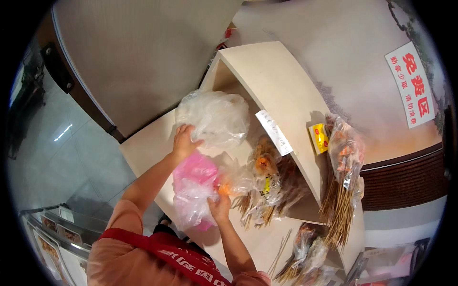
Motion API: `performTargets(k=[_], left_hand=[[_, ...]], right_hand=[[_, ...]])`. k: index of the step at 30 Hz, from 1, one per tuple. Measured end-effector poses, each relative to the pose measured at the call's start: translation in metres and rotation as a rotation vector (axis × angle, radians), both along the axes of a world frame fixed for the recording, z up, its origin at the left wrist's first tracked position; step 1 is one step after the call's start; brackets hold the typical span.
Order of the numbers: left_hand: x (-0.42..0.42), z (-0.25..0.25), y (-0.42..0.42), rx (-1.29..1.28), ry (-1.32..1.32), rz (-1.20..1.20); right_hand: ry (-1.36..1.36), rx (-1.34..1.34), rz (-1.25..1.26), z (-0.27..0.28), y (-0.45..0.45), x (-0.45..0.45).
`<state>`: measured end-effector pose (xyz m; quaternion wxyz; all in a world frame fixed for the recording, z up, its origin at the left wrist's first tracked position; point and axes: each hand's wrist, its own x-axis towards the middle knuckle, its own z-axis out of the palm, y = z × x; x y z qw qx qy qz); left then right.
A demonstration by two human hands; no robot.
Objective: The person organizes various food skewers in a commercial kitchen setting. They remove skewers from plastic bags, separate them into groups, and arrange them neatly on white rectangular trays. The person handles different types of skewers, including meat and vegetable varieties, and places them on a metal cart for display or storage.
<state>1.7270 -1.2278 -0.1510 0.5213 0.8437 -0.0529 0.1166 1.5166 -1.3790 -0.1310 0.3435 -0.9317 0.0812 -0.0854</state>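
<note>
My left hand [185, 142] touches the lower left edge of a large translucent plastic bag [218, 116], its thumb and fingers spread. Just below it lies a pink and clear plastic bag [196, 175] on the pale counter. At that bag's right side is my right hand [220, 207], its fingertips against a small clear bag with something orange in it [227, 186]; whether they grip it cannot be told. Bagged skewers [264, 178] with bare wooden sticks lie to the right, partly inside a cream shelf box.
The cream shelf box [279, 78] bears a handwritten label [273, 132]. On its top lie a yellow packet [318, 138] and a bundle of bagged skewers [343, 171]. More skewers [307, 250] lie at the lower right. A tall panel [143, 53] stands behind the counter at the left.
</note>
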Motion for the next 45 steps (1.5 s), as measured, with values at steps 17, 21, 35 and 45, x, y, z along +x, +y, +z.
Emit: performTargets(k=[17,21,35,45], left_hand=[[-0.032,0.190,0.122,-0.240,0.547,-0.545],[-0.039,0.168,0.124,-0.209,0.531,-0.456],[-0.055,0.143,0.155,-0.238,0.447,-0.383],[-0.064,0.117,0.160,-0.498,0.330,-0.342]], right_hand=[[0.223,0.112,0.224,0.067,-0.011,0.040],[0.513,0.034,0.383,-0.019,-0.050,0.062],[0.384,0.725,0.300,0.209,-0.078,0.015],[0.597,0.974,0.721,0.043,0.071,0.178]])
